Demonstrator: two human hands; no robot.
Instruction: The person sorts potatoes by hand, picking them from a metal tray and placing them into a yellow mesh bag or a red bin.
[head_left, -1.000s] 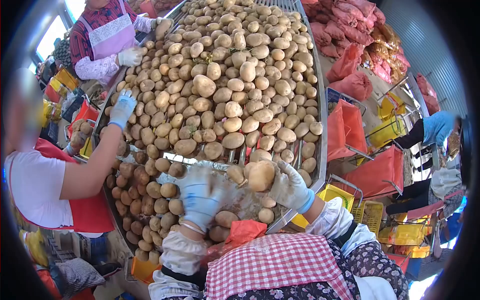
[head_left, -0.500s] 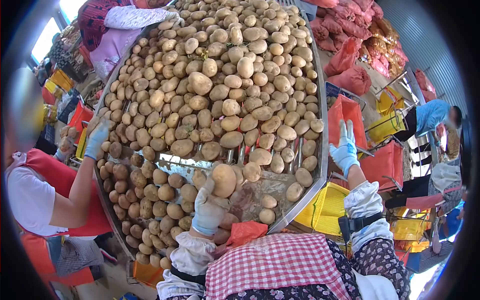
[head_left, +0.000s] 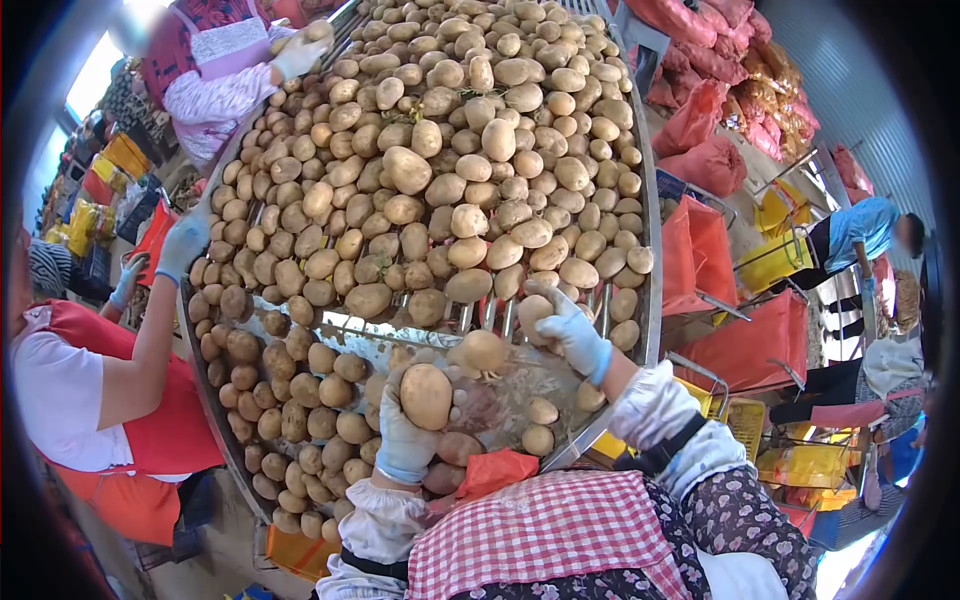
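Note:
Many potatoes (head_left: 408, 170) cover a metal sorting table (head_left: 648, 190). My left hand (head_left: 403, 440), in a white and pale-blue glove, grips a large round potato (head_left: 426, 397) above the table's near end. My gloved right hand (head_left: 576, 338) has its fingers around another potato (head_left: 533, 318) at the near edge of the rollers (head_left: 465, 318). Between my hands, a potato (head_left: 482, 351) lies on the muddy metal plate (head_left: 520, 395). Two small potatoes (head_left: 538, 439) rest near the right corner. A red cloth or bag piece (head_left: 496, 472) lies by my checked apron.
At left, a co-worker in a red apron (head_left: 160, 385) reaches a gloved hand (head_left: 184, 245) to the table's rim. Another co-worker's glove (head_left: 303, 52) holds a potato at the far left. Red bins (head_left: 697, 255) and a yellow crate (head_left: 745, 428) stand to the right.
My right hand has come from beyond the right rim to a potato by the rollers. My left hand has drawn slightly back with its potato. The far co-worker's arm has shifted.

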